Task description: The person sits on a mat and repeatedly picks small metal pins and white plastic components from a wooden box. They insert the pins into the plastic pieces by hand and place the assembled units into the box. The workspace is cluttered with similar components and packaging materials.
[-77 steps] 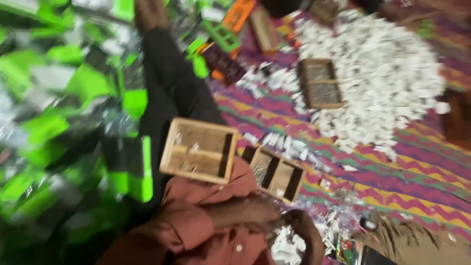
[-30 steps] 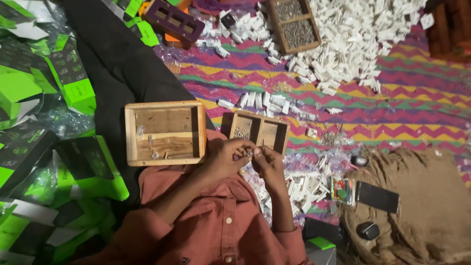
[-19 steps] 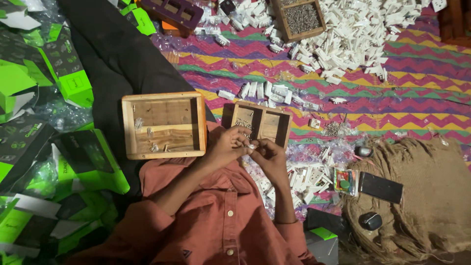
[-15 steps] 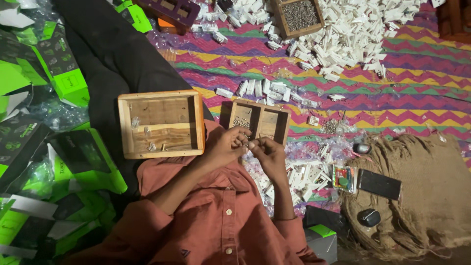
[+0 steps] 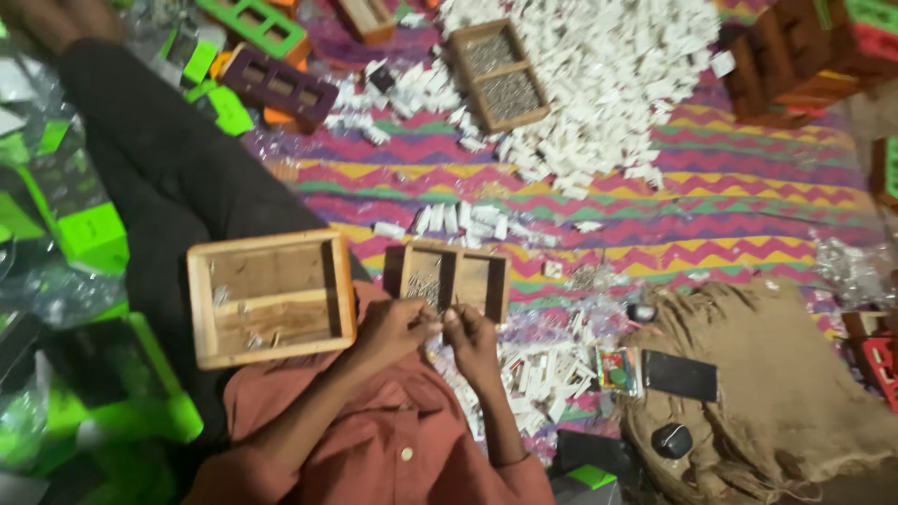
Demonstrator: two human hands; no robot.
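My left hand (image 5: 393, 327) and my right hand (image 5: 472, 341) meet fingertip to fingertip over my lap. Both pinch a small pale piece between them that is too small to make out. Just beyond the fingers lies a small wooden box (image 5: 468, 281) with two compartments, one holding thin metal bits. To its left, a larger wooden tray (image 5: 271, 297) rests on my knee with a few small bits in it. My orange sleeves cover both forearms.
A big heap of small white pieces (image 5: 608, 84) lies on the zigzag mat (image 5: 730, 224), with a wooden box of grey metal bits (image 5: 500, 75) beside it. Burlap sack (image 5: 776, 374) and a black phone (image 5: 680, 376) are at right. Green cartons (image 5: 94, 234) are stacked at left.
My hands stay pinched together by the small box. The view has tilted farther out, so more of the white heap and the far boxes shows.
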